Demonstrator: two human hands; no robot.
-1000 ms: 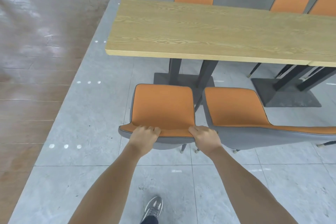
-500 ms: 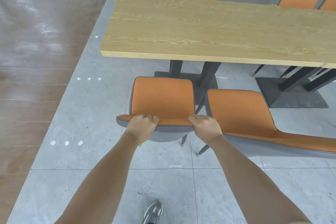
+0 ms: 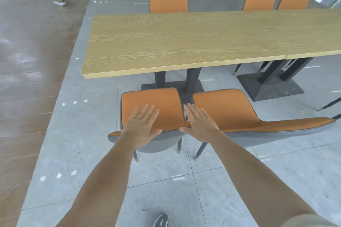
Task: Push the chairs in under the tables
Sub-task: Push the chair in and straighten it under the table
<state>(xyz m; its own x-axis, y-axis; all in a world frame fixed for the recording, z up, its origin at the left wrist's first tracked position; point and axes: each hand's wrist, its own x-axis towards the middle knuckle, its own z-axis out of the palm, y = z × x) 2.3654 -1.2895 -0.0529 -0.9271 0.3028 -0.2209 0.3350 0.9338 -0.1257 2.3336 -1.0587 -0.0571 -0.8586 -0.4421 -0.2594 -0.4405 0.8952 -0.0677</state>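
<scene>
Over chair point(image 3: 153, 100) back: left grip point(image 3: 142, 128), right grip point(image 3: 200, 126), fingers straight, spread.

The left grip point(image 3: 142, 127) lies open, fingers spread, over the backrest top of the left orange chair point(image 3: 156, 98). The right grip point(image 3: 200, 125), just as flat, lies over the gap between that chair and the neighbouring chair point(image 3: 223, 107). Both chairs face the wooden table point(image 3: 184, 42), their seats near its front edge.

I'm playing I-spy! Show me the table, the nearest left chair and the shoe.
table point(image 3: 184, 42): head view, bare wooden top.
nearest left chair point(image 3: 153, 97): head view, orange upholstery.
shoe point(image 3: 162, 221): head view, grey upper.
</scene>
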